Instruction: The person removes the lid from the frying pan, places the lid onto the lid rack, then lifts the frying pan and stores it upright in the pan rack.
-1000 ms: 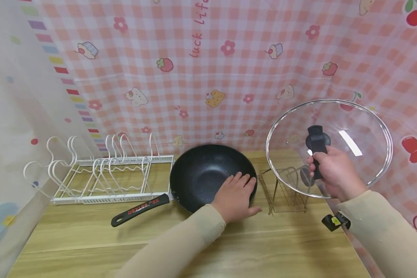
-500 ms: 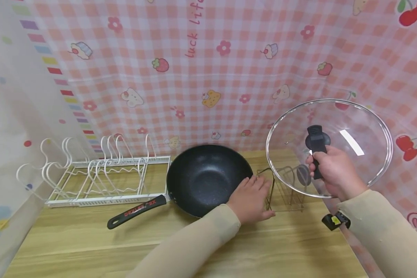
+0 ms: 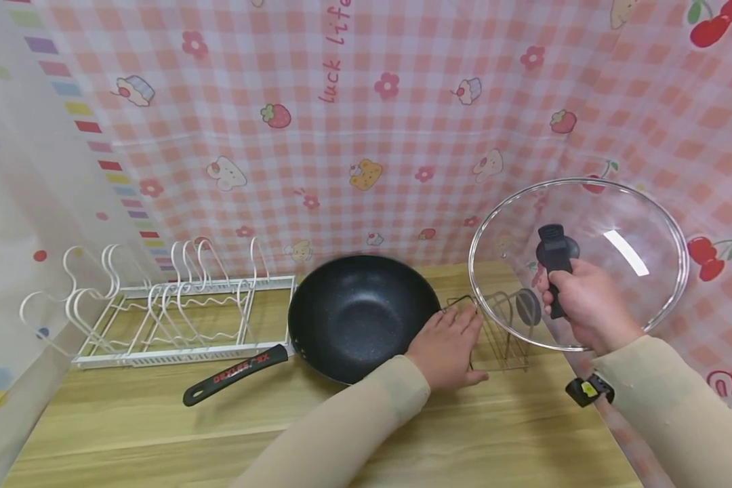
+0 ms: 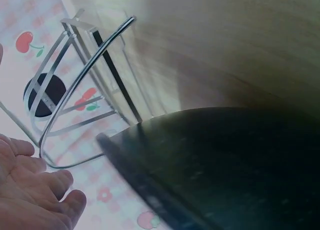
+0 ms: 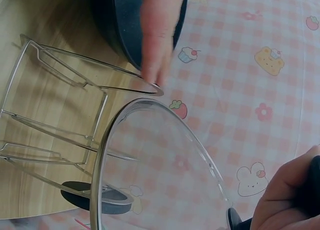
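My right hand (image 3: 588, 298) grips the black handle (image 3: 558, 271) of a large clear glass lid (image 3: 622, 210) with a metal rim. The lid is raised in front of and above a small metal wire rack (image 5: 85, 58), partly overlapping it in the head view. My left hand (image 3: 448, 349) lies with fairly straight fingers at that rack's left wire loop (image 4: 92, 65), beside the right rim of a black wok (image 3: 366, 325). Its fingertips look to touch the wire. The wok stands tilted on the table, its handle (image 3: 234, 375) pointing left. Part of the rack's left end is hidden by my hand.
To the left stands a white wire rack (image 3: 183, 354) with several upright loops, close to the wok. A dark round disc (image 3: 528, 307) sits on the small rack's right side. Checked cloth (image 3: 390, 135) hangs behind the wooden table (image 3: 158, 434).
My left hand has slid right, from lying over the wok's right side to the small rack's left loop. The lid stays held in my right hand. The head view has turned slightly right.
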The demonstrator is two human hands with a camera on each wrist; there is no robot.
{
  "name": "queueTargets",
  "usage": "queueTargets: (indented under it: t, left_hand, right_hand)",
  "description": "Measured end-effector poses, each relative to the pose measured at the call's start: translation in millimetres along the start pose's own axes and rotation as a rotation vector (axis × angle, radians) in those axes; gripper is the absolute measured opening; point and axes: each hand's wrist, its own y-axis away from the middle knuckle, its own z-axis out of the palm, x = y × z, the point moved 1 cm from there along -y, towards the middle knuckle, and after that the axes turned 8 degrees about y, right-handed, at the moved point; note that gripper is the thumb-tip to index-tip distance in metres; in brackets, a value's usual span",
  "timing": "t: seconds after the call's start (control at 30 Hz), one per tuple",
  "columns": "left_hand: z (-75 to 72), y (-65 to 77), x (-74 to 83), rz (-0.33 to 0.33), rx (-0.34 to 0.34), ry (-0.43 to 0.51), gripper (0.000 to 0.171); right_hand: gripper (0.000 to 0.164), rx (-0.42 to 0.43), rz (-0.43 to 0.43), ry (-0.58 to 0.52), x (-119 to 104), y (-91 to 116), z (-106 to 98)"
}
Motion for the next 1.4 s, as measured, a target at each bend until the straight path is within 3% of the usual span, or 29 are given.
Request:
queueTargets:
  t: [0.37,0.6,0.93,1.13,1.4]
  left_hand:
    - [-11.0,-9.0,0.7,-0.023,-0.058,-0.004,0.094]
    - [-10.7,-14.9,-6.4,-0.047,-0.078,0.013,0.094]
    - [-13.5,-11.8,-12.7,-0.029,-0.039,-0.027,0.090]
    - [-15.1,-9.5,-15.3,-0.028,-0.060,-0.022,0.092]
    - [-13.7,-9.6,-15.6,-0.045,-0.086,-0.003,0.093]
  right_hand:
    - [0.014,0.015,0.014,0.130,12,-3,4]
    - [0.019,0.031,0.013,0.213,18,-3,5]
    - [0.020,0.009,0.018,0.211,24,-6,8]
    - [0.018,-0.006,0.016,0.228,29,-8,10]
    - [0.043,-0.040,0.023,0.242,32,-9,14]
